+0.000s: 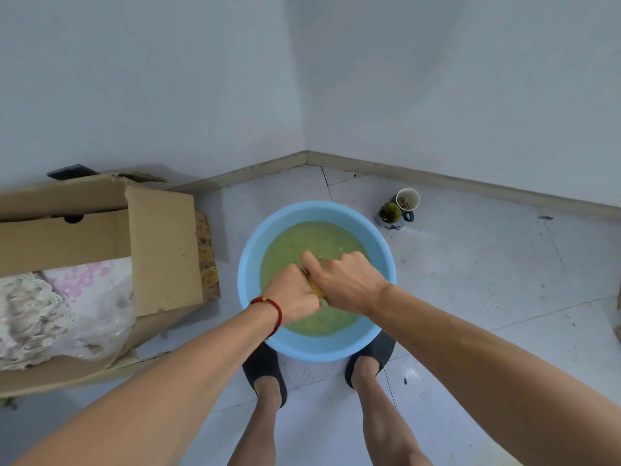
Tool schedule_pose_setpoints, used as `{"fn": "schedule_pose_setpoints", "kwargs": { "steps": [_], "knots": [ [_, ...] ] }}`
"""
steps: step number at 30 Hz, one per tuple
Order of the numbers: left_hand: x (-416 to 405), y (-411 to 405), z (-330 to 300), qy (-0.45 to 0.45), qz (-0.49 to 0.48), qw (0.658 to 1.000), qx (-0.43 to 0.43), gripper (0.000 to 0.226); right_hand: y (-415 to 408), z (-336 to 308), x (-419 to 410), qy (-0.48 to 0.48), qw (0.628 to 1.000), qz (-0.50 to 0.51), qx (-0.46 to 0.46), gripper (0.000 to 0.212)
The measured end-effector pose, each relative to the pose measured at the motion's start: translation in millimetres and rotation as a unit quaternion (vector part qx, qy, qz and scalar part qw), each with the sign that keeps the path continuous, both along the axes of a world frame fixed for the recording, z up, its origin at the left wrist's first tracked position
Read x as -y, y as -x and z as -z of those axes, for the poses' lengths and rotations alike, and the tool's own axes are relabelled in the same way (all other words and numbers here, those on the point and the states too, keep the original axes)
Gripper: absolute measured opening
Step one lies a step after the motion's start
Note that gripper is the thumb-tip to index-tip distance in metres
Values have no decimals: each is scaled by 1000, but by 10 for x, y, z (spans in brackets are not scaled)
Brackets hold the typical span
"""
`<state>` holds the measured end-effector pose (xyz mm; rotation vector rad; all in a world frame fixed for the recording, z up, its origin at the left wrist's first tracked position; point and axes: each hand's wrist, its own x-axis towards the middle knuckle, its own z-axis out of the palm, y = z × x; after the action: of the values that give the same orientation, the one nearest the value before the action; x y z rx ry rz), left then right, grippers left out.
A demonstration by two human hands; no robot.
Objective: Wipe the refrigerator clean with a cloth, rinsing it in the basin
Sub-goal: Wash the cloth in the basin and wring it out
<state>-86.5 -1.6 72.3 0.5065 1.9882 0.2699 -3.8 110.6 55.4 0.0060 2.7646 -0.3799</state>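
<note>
Cloth (316,288), yellowish and bunched, mostly hidden between both hands, its visible strip running roughly from near-right to far-left over the greenish water of the blue basin (250,264) on the floor (470,280). Open cardboard box (161,250) with lace fabric just left of the basin, two small cups (400,206) beyond it near the wall corner, slippered feet touching its near rim. Left hand (292,295), red bracelet at the wrist, and right hand (346,280) both curled tight around the cloth, knuckles up, forearms converging over the basin.
</note>
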Motion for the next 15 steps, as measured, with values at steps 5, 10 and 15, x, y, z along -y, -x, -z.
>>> {"fn": "schedule_pose_setpoints", "kwargs": {
  "steps": [5,10,15],
  "knots": [
    [-17,84,-407,-12,-44,998,47,17,71,-450,-80,-10,1000,-19,-3,29],
    [-51,257,-1052,-35,54,998,20,14,145,-1162,-6,-15,997,68,16,35],
    [-17,589,-1930,-115,139,983,26,36,52,-2048,-40,101,958,263,45,50]
  ]
}}
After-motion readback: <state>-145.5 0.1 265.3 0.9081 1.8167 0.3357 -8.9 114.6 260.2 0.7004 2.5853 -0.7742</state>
